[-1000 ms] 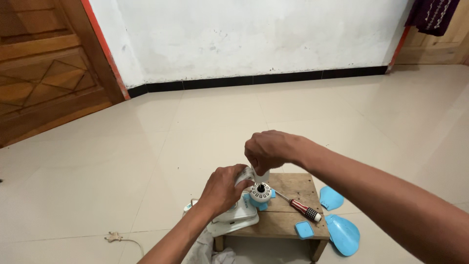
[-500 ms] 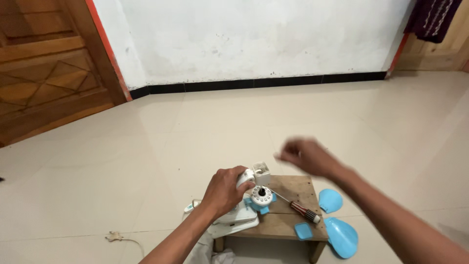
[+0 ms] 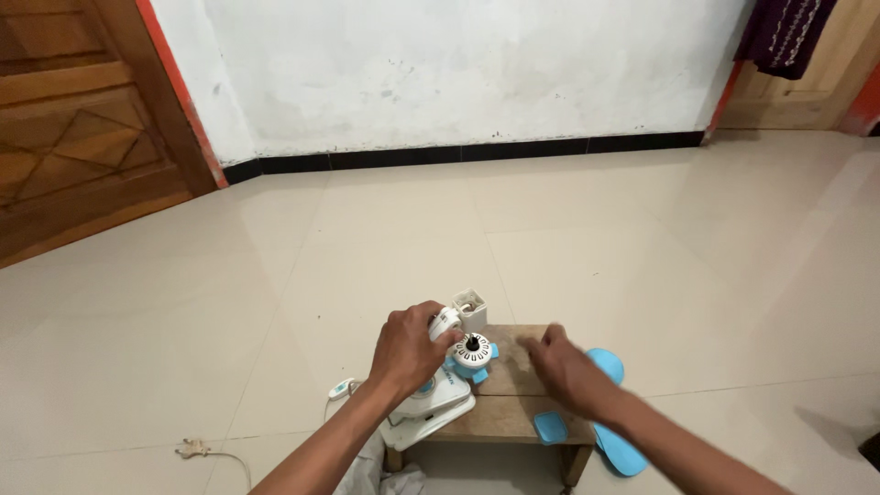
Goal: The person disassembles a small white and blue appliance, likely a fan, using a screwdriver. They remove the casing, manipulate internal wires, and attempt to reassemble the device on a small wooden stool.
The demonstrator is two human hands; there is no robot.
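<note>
Head view, left hand gripping one fan motor, right hand flat, perhaps two blue blades

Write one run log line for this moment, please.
left hand: grips white fan body | right hand: flat on wooden stool | blue blades: beside stool

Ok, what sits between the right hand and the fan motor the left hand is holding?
In the head view, only bare wooden stool top lies between the right hand and the white fan motor. The left hand grips the motor housing.
</note>
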